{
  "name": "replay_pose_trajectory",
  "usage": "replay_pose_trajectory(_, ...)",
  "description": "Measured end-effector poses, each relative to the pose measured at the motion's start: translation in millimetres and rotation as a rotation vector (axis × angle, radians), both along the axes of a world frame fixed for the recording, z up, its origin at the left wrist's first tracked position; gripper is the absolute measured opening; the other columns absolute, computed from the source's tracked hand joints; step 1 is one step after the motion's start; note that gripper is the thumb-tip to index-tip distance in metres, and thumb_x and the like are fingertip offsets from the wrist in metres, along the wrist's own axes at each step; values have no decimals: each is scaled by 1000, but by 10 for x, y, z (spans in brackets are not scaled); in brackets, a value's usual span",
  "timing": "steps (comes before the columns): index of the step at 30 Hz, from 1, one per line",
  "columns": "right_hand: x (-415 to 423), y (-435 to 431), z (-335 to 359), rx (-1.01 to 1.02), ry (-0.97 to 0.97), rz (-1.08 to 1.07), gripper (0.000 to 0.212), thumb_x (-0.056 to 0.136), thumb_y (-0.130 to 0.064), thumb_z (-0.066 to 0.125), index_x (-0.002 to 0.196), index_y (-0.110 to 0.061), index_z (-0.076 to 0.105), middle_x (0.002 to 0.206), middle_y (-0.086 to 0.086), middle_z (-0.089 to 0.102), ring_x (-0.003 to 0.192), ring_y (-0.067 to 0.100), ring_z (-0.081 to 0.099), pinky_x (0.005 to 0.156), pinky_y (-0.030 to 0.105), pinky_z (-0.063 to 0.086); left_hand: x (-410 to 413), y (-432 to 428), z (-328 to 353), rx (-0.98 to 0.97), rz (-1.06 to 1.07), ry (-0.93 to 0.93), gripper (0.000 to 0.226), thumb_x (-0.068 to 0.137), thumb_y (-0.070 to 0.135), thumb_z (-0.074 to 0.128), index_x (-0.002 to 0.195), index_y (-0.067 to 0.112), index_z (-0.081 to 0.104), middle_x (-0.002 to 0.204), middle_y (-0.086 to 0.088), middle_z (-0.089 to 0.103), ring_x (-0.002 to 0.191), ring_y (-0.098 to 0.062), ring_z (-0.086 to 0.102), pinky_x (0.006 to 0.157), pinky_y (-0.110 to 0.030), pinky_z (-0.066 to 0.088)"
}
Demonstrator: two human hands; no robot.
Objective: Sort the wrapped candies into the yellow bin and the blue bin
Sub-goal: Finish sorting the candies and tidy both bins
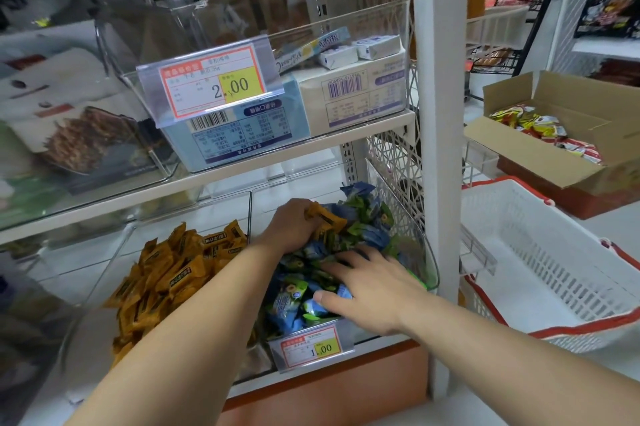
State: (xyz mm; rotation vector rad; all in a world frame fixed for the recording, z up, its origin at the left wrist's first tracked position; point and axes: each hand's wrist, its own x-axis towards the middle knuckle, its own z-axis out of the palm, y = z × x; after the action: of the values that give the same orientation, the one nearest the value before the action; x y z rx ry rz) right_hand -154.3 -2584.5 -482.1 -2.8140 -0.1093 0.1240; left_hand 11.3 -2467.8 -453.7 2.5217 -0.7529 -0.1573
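Reaching into a clear shelf bin [420, 235] heaped with blue-and-green wrapped candies [367, 225], the left hand [294, 223] curls its fingers round a few yellow wrapped candies [327, 218] on top of the heap. The right hand [375, 283] rests flat on the blue heap, fingers spread, holding nothing. Just beside it on the left, a second clear bin [110, 259] holds a pile of yellow candies [166, 276].

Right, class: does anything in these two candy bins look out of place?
Yes: some yellow candies lie in the right bin among the blue candies, where the left hand grips them.
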Motion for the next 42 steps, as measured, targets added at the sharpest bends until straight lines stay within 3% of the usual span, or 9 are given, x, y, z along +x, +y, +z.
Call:
replay_pose_trajectory(7,35,-66,135,177,-211,-104,60,89,-58,49,143,-32,47,146,-3,48,130,25,46,102,40,44,-85,191,241,-383,186,30,6,95,16,63,91,17,67,85,-4,74,80,-22,72,78,-40,58)
replay_pose_trajectory(13,94,57,293,509,-418,-267,103,81,-62,64,152,-49,-10,152,5,29,128,29,48,99,39,43,-524,306,314,-595,180,241,10,97,16,62,93,16,71,85,0,77,78,-17,74,75,-31,60)
replay_pose_trajectory(17,161,210,339,632,-415,-197,85,87,-47,70,156,-39,21,145,1,45,129,20,48,98,22,33,-761,377,328,-712,185,399,14,97,12,59,100,9,72,93,-8,77,88,-25,74,78,-35,60)
replay_pose_trajectory(21,199,315,381,736,-425,-184,74,87,-32,74,151,-33,38,92,-22,60,82,-4,58,72,6,41,-869,596,378,-952,239,627,17,97,12,58,107,4,69,102,-15,75,98,-27,72,81,-36,60)
replay_pose_trajectory(25,263,489,382,956,-388,-235,78,77,-30,84,144,-30,45,100,-19,67,95,2,67,87,26,54,-861,872,423,-1067,336,583,10,95,11,62,98,8,71,95,-12,76,85,-23,74,68,-28,59)
replay_pose_trajectory(31,409,742,408,897,-437,-211,24,77,-32,84,96,-28,71,93,-10,73,90,3,67,83,29,56,-661,1593,390,-830,433,237,6,94,13,64,95,10,69,93,-10,75,84,-25,75,69,-32,60)
replay_pose_trajectory(35,555,1045,478,804,-421,-109,27,84,-40,76,109,-31,73,102,-16,71,93,-4,64,80,18,50,-573,2027,307,-691,531,144,11,95,11,63,87,15,68,90,-11,73,76,-24,75,69,-37,62)
replay_pose_trajectory(38,686,1299,514,608,-435,-38,40,90,-48,66,125,-29,67,122,-10,69,108,11,63,94,29,51,-562,2234,236,-292,628,-90,15,95,32,62,84,23,67,76,3,69,65,-14,67,56,-27,51)
replay_pose_trajectory(42,764,1469,434,279,-388,75,35,96,-44,57,130,-35,59,125,-5,66,113,22,61,98,36,47,-606,2360,239,-45,671,-135,26,93,49,55,97,24,63,85,4,67,82,-22,64,70,-36,54)
